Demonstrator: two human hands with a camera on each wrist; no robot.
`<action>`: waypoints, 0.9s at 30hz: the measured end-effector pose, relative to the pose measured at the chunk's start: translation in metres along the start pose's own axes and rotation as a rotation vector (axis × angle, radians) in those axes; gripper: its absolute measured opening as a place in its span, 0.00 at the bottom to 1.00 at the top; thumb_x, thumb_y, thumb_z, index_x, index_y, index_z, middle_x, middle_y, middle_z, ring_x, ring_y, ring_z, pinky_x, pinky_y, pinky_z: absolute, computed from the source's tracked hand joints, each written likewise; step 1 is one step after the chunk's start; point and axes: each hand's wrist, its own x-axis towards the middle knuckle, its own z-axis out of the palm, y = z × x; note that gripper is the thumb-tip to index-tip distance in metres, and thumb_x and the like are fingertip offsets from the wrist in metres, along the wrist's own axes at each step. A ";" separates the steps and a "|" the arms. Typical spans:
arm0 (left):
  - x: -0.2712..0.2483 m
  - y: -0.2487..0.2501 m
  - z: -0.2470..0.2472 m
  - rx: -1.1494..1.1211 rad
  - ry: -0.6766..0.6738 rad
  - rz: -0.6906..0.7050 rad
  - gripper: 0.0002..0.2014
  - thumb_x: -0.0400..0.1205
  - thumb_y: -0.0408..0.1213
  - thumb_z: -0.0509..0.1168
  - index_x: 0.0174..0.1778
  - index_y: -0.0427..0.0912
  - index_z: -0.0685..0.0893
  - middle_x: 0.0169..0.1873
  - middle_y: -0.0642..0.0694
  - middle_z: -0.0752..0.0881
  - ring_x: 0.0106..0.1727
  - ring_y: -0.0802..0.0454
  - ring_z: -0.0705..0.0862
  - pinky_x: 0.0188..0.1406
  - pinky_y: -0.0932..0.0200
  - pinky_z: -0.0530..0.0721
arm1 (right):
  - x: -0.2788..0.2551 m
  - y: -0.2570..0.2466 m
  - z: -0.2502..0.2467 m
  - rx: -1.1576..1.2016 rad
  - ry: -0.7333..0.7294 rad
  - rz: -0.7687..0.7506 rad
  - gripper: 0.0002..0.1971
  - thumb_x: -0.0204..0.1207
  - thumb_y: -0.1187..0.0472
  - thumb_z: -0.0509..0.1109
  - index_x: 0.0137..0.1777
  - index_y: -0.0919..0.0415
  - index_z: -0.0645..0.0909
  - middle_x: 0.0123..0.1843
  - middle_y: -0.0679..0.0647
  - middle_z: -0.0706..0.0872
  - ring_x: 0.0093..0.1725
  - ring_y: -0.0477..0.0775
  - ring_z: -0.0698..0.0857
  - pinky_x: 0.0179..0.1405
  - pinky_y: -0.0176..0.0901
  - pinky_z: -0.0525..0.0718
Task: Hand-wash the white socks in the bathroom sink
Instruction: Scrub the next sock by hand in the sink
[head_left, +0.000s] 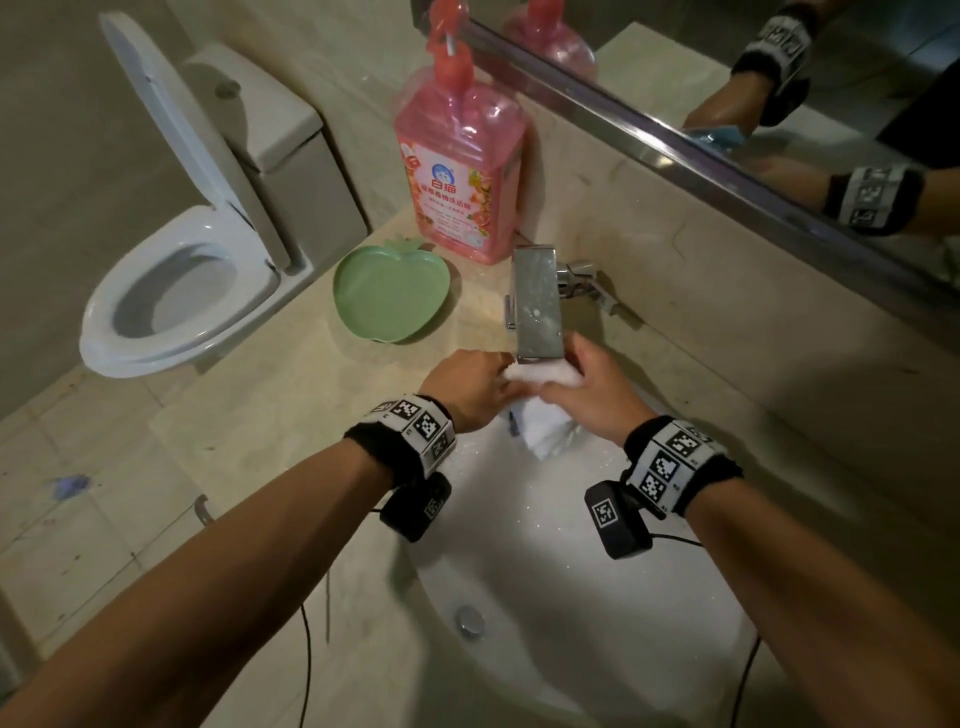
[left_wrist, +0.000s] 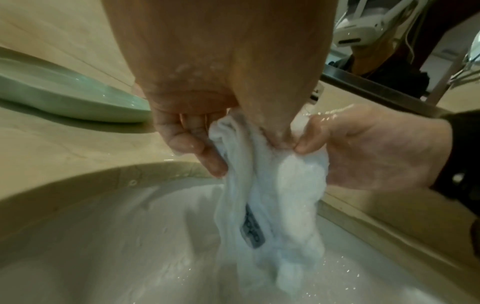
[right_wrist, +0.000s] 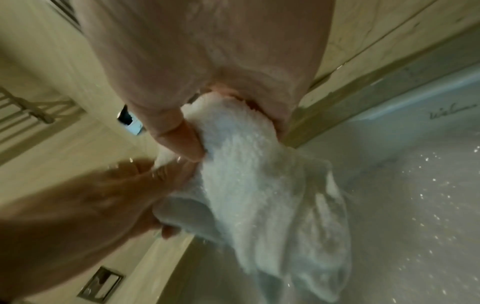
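Both hands hold wet white socks (head_left: 545, 426) just under the steel faucet (head_left: 537, 306), over the back of the white sink (head_left: 545, 571). My left hand (head_left: 470, 387) grips the bunched top of the socks (left_wrist: 259, 185) from the left. My right hand (head_left: 587, 382) grips the fluffy part of the socks (right_wrist: 246, 164) from the right, thumb pressed into the fabric. The lower ends hang into the basin, and a dark label (left_wrist: 252, 230) shows on one sock. Water droplets speckle the basin.
A pink detergent bottle (head_left: 462, 171) with a pump stands behind a green apple-shaped dish (head_left: 389, 293) on the beige counter (head_left: 291, 415). The drain (head_left: 470, 618) sits at the sink's near side. A toilet (head_left: 182, 291) with raised lid stands left. A mirror (head_left: 779, 104) runs along the back right.
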 end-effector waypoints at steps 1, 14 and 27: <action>0.002 -0.001 0.001 0.006 -0.037 -0.006 0.28 0.79 0.67 0.61 0.61 0.46 0.84 0.36 0.45 0.82 0.42 0.43 0.84 0.35 0.56 0.75 | 0.001 -0.001 -0.004 -0.046 -0.002 0.017 0.19 0.74 0.59 0.78 0.65 0.48 0.81 0.55 0.46 0.90 0.53 0.48 0.89 0.47 0.43 0.89; 0.006 0.006 -0.005 -0.492 0.082 -0.393 0.12 0.84 0.47 0.65 0.46 0.42 0.75 0.47 0.38 0.86 0.46 0.39 0.87 0.42 0.45 0.88 | -0.007 0.013 0.017 -0.093 0.131 0.032 0.36 0.69 0.51 0.83 0.73 0.49 0.69 0.67 0.49 0.84 0.65 0.53 0.83 0.64 0.53 0.84; -0.018 -0.011 -0.010 -0.536 -0.195 -0.196 0.37 0.71 0.34 0.77 0.73 0.42 0.67 0.66 0.47 0.76 0.66 0.50 0.76 0.62 0.58 0.78 | 0.010 0.007 0.033 0.127 0.121 0.177 0.25 0.71 0.74 0.71 0.65 0.52 0.82 0.55 0.50 0.90 0.58 0.54 0.87 0.57 0.52 0.87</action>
